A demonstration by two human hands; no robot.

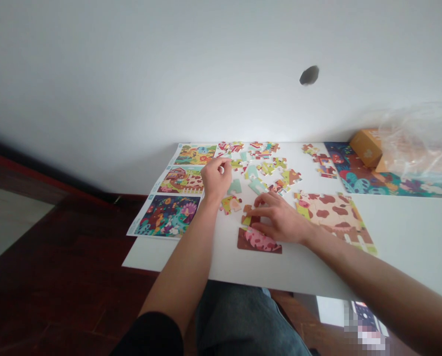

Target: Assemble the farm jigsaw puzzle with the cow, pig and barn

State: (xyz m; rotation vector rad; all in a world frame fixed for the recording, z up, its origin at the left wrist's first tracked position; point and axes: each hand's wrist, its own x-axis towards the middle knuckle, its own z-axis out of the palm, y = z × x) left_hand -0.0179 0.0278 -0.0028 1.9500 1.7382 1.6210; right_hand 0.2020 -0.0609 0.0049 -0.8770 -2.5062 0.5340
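Observation:
My left hand [216, 178] hovers over the white table [402, 232], fingers curled in a pinch beside the loose jigsaw pieces [267, 168]; whether it holds a piece I cannot make out. My right hand [280, 220] lies flat, fingers stretched out, pressing on a small joined group of pieces with a pink pig [260, 241]. To its right lies a larger joined section showing a brown-spotted cow [332, 210]. A single pale piece [231, 203] sits between my two hands.
A sheet of three picture guides [174, 195] lies at the table's left edge. A finished colourful puzzle [362, 175], an orange box [365, 147] and a clear plastic bag [417, 141] sit at the back right. Dark wood floor lies to the left.

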